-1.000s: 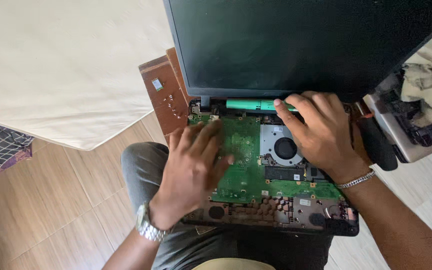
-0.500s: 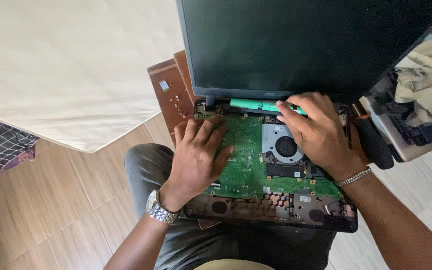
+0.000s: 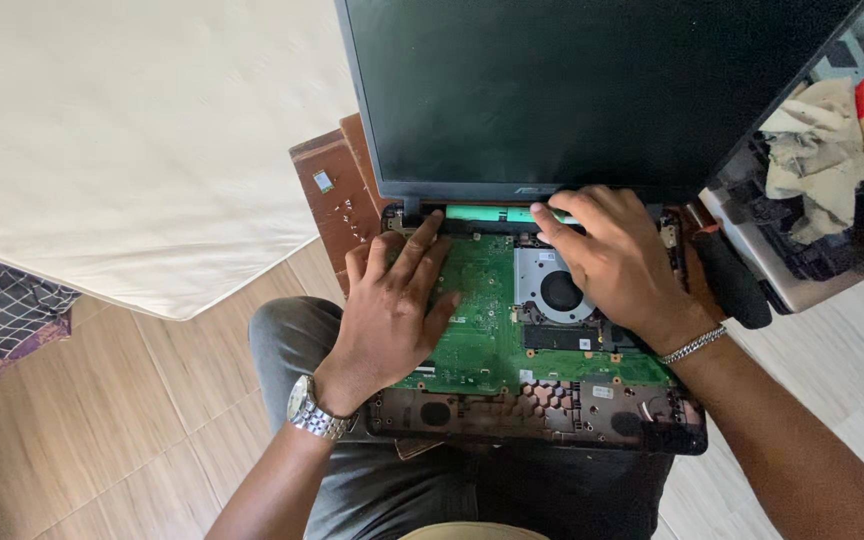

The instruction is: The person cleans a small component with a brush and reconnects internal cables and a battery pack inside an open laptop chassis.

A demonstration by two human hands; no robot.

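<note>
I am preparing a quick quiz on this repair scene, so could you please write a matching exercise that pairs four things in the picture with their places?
Things:
1. left hand
2. right hand
3. cooling fan
4. wristwatch

Places:
A. on the left wrist
B. flat on the green circuit board, fingers pointing at the hinge
C. fingertips on the light green bar below the dark screen
D. set in the opened laptop, just beneath the right hand

Right pairs: 1-B, 2-C, 3-D, 4-A
</note>
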